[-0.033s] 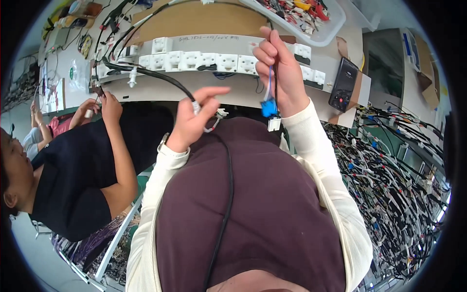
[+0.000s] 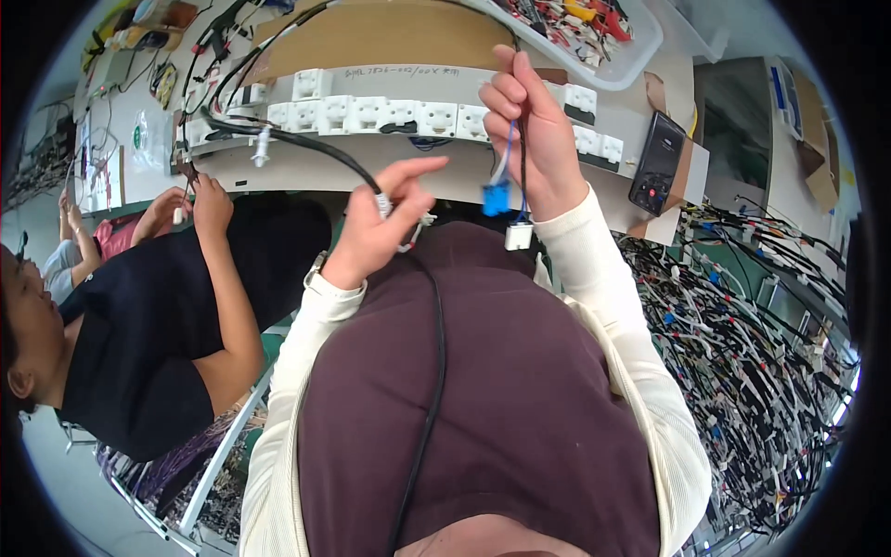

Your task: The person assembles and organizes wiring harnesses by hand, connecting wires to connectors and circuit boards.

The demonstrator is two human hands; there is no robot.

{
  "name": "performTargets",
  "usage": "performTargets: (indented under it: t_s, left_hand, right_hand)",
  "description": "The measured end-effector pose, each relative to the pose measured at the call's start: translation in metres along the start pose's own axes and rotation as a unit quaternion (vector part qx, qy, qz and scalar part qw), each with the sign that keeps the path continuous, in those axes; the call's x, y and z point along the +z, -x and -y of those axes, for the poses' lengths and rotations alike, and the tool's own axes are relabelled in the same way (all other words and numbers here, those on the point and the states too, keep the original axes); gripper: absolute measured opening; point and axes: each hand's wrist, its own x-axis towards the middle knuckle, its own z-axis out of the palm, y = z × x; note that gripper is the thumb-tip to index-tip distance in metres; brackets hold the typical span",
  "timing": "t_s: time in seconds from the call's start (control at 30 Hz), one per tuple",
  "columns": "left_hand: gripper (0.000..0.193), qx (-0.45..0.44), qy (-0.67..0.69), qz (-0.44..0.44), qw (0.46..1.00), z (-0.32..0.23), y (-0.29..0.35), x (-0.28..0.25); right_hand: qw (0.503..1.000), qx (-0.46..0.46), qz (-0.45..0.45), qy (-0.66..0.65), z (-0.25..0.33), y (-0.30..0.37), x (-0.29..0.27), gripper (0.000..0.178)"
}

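Observation:
My right hand [image 2: 540, 130] is raised above the front edge of the bench, its fingers closed in a pinch on a wire harness. From it dangle a blue connector [image 2: 496, 198] and, lower and to the right, a white connector [image 2: 519, 237]. My left hand [image 2: 371, 227] has a thick black cable [image 2: 320, 146] running into its grip, with a white label [image 2: 383, 204] on the cable. Its index finger points out to the right. Small white connectors [image 2: 425, 221] on short leads show beside that hand. A thin black cable [image 2: 436, 362] hangs down over my apron.
A row of white fixture blocks [image 2: 365, 115] lines the bench, with brown cardboard [image 2: 371, 45] behind. A clear bin [image 2: 640, 56] holds small parts. At right lie a phone [image 2: 657, 162] and a heap of cables [image 2: 742, 343]. A co-worker [image 2: 153, 325] sits at left, handling wires.
The blue connector has swung left, away from the white one. My left hand has shifted slightly to the right; my right hand has moved slightly left and up.

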Motion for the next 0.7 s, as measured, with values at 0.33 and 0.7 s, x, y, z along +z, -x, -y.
performTargets:
  t_s: [0.33, 0.7]
  left_hand:
    - [0.016, 0.076, -0.055, -0.183, 0.979, 0.010, 0.003, -0.014]
    - [0.010, 0.141, -0.339, -0.433, 0.823, 0.049, -0.010, -0.085]
  right_hand:
    - [0.882, -0.139, 0.122, 0.434, -0.056, -0.003, 0.014, 0.029]
    - [0.740, 0.032, 0.246, 0.625, -0.088, -0.037, 0.033, 0.010]
